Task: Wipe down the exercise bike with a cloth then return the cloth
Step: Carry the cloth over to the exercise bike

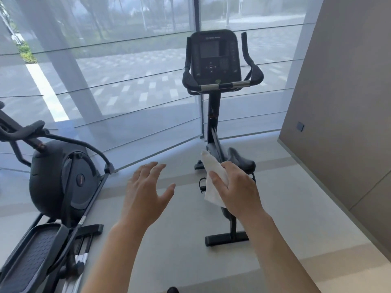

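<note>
Both my forearms reach out over the pale floor (pixel 179 240) toward the exercise bike (pixel 215 60): my left hand (pixel 146 193) hangs empty with fingers spread, my right hand (pixel 239 189) pinches the white cloth (pixel 212 178) between thumb and curled fingers. Most of that cloth pokes up and droops loose outside my hold, hanging over the bike's saddle (pixel 241 161). I judge a slack corner could snag on the seat post or slip free once I start wiping, dropping beside the bike's rear foot.
</note>
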The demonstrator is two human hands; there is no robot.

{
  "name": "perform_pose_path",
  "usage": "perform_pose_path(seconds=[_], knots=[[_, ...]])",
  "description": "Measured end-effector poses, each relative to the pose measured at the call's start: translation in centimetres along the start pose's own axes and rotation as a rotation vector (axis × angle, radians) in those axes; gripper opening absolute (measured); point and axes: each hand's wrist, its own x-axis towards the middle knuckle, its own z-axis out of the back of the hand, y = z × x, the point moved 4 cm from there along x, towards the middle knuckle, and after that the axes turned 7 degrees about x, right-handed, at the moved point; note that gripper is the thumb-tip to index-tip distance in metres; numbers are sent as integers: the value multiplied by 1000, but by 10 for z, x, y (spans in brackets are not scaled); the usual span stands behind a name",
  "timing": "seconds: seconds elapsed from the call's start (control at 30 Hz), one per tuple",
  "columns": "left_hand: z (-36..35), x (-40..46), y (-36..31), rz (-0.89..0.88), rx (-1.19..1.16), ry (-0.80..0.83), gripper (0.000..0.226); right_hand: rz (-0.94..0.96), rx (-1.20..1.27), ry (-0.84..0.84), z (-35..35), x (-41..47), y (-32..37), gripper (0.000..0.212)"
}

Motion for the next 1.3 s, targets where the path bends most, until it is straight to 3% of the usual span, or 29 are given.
perform_pose_path(seconds=[0.4,0.67,1.03,1.3], knots=[[0,195,137,-21,-68,-38,61,7,-14,-29,-137,188,48,30],[-25,272,189,19,-121,-26,60,-5,-60,-29,-187,270,31,30],[-87,417,198,-5,-80,-30,59,5,33,1,-249,420,-36,28],[-126,542,171,9,-75,-18,59,48,77,-8,-253,541,-87,27]])
